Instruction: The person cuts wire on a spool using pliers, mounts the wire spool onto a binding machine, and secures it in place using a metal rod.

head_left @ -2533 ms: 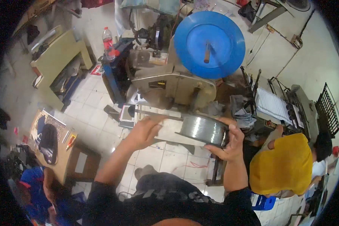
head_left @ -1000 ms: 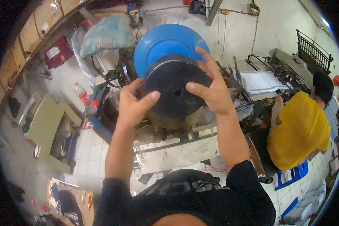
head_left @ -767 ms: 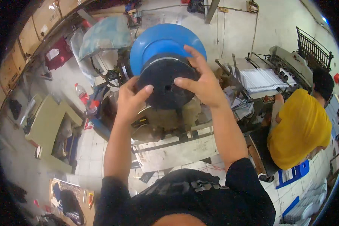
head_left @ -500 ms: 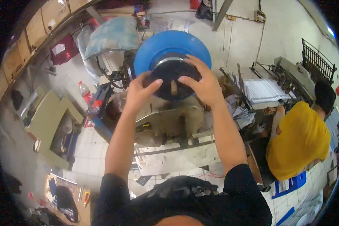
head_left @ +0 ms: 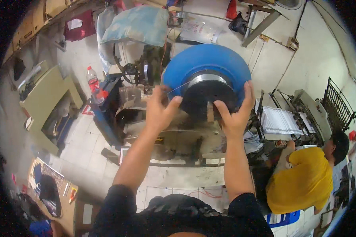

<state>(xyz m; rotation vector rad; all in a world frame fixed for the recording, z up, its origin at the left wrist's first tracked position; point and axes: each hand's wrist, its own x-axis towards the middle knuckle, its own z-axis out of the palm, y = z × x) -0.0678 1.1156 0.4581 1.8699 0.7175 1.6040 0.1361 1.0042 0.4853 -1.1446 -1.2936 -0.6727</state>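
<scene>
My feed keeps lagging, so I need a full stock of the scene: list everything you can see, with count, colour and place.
Round blue disc flange: one, blue, upright on the machine, centre.
Black spool with silvery wire winding: one, black, against the disc, between both hands.
Worn beige metal machine: one, beige, below the spool.
Clear plastic bottle with red label: one, left of the machine.
Pale blue cloth cover: one, top centre.
White paper stack: one, right.
Co-worker in yellow shirt: one, lower right.
Left hand: on the spool's left edge.
Right hand: on the spool's right edge.
</scene>
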